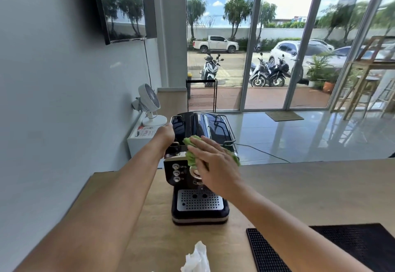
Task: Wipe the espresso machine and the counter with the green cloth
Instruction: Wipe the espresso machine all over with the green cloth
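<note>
A black espresso machine (199, 205) with a chrome drip grille stands on the wooden counter (299, 186). My right hand (213, 164) presses the bunched green cloth (191, 156) against the machine's front top edge, with the fingers spread flat over the cloth. My left hand (165, 132) holds the machine's upper left corner; its fingers curl over the far side and are hidden from view.
A black ribbed rubber mat (342, 248) lies on the counter at the near right. Crumpled white paper (196, 259) sits at the front edge. A small white fan (149, 105) stands on a white cabinet by the left wall. A power cord trails right behind the machine.
</note>
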